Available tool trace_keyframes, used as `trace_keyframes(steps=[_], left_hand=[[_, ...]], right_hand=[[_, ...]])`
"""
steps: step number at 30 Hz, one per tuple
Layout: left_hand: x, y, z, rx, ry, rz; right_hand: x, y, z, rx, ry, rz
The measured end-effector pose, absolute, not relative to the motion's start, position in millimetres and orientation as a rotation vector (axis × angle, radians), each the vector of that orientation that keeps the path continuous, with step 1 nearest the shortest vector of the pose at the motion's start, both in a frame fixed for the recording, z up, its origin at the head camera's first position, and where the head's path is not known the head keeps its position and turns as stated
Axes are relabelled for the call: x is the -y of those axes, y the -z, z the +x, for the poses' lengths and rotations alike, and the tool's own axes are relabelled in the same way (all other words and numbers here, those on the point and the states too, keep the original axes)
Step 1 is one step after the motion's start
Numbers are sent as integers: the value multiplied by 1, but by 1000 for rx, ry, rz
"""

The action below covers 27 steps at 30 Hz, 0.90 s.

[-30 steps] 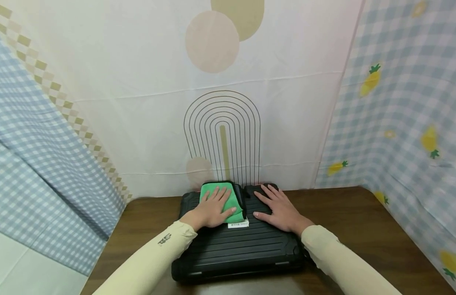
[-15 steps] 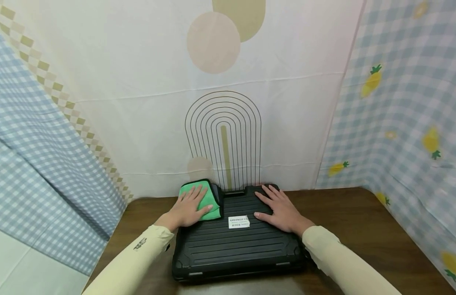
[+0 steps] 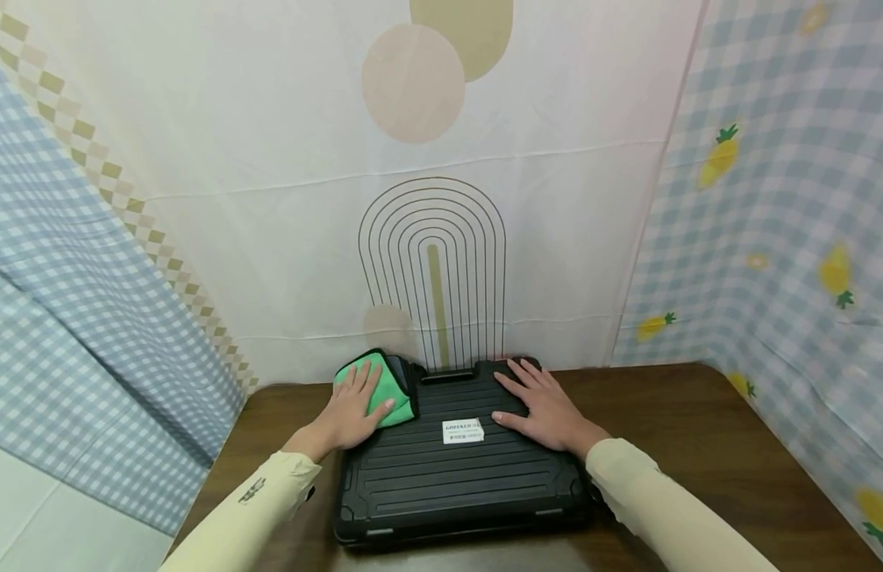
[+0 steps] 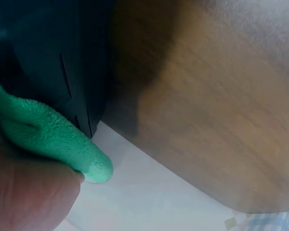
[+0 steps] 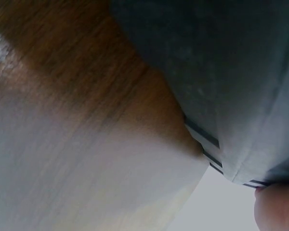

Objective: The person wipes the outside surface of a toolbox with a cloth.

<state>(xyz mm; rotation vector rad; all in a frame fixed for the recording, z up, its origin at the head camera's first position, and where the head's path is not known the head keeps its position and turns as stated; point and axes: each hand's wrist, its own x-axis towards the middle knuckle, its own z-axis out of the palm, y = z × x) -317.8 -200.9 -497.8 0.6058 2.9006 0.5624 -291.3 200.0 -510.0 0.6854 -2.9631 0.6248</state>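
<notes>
A black ribbed plastic case [image 3: 456, 477] lies flat on the table, its carry handle [image 3: 449, 375] at the far side. On its lid is a white printed label [image 3: 463, 430]. My left hand [image 3: 352, 409] rests flat with straight fingers on a folded green cloth [image 3: 393, 397] with dark edging, at the case's far left corner. In the left wrist view the green cloth [image 4: 53, 130] sticks out past the case's edge, beside a finger [image 4: 33, 192]. My right hand [image 3: 545, 405] lies with spread fingers on the far right part of the lid and holds nothing.
The brown wooden table [image 3: 670, 429] extends on both sides of the case. A white patterned curtain [image 3: 556, 238] hangs right behind its far edge. Blue checked curtains stand at the left [image 3: 77, 262] and right [image 3: 792, 262].
My left hand has slid left across the lid with the green cloth, from near the middle to the far left corner, uncovering the label and handle. My right hand has stayed in place.
</notes>
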Motion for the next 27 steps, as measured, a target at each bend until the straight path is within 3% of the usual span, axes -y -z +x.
trace_keyframes(steps=[13, 22, 27], left_hand=[[205, 495, -255, -2840, -558, 768], [195, 466, -191, -2663, -568, 842], [188, 460, -172, -2607, -500, 885]], right_hand=[[-201, 512, -292, 2965, -672, 657], [-200, 512, -295, 2965, -656, 670], [-200, 514, -293, 2971, -641, 662]])
